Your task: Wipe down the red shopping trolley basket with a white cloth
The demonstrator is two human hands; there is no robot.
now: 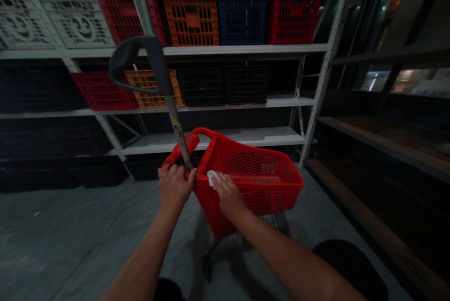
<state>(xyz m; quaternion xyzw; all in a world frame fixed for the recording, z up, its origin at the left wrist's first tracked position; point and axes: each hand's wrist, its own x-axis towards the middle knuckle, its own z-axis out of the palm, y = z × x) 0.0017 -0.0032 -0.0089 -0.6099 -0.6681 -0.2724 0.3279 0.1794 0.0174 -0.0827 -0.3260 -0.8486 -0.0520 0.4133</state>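
A red plastic shopping basket on wheels [260, 184] stands on the floor in front of me. Its long grey pull handle [154, 64] rises up and to the left, ending in a dark curved grip. My left hand [173, 187] is closed around the base of that handle, where it meets the basket's red rim. My right hand [228, 194] presses a small white cloth [212, 177] against the near rim of the basket, fingers bent over it.
Metal shelving [225, 49] ahead carries red, orange, blue, black and white crates in two rows. A lower shelf [211, 140] sits behind the basket. Darker wooden shelves [386, 141] run along the right. Grey concrete floor [70, 230] lies to the left.
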